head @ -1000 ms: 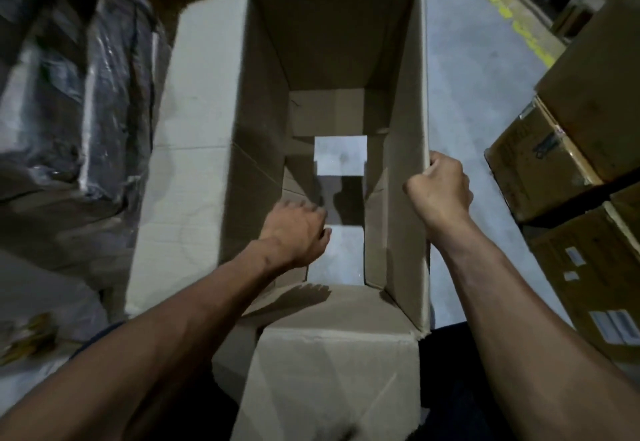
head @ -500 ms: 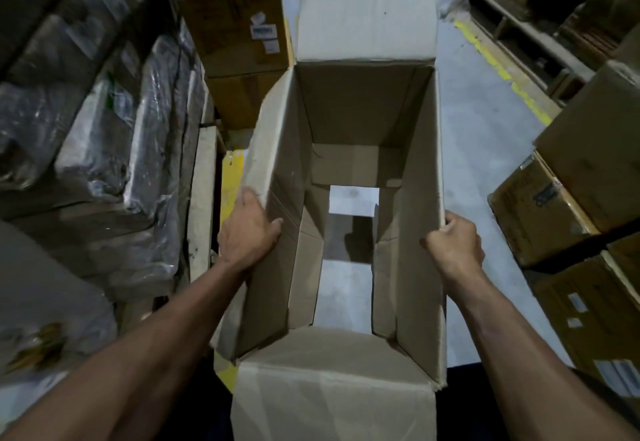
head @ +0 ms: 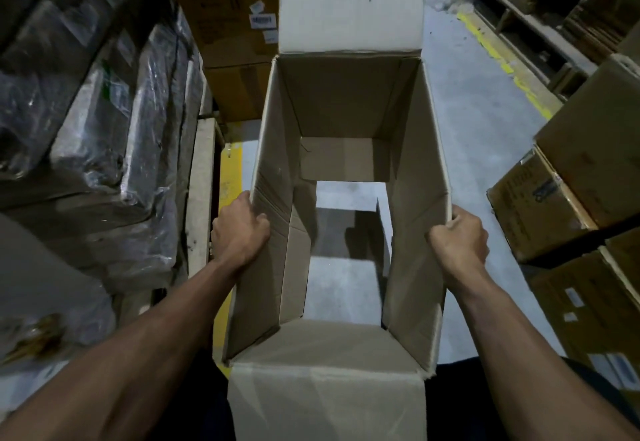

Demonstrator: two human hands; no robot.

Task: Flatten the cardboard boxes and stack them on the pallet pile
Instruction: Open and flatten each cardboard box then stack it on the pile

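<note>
The cardboard box is standing open between the two hands, holding nothing, and the grey floor is showing through its open bottom. The left hand is closing its grip over the left wall's top edge, and the right hand is gripping the right wall's edge in the same curled way.

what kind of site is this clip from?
Most likely a warehouse or storeroom aisle: sealed labelled cartons stacked at the right, shrink-wrapped goods at the left, and a yellow line painted on the grey concrete floor.
</note>
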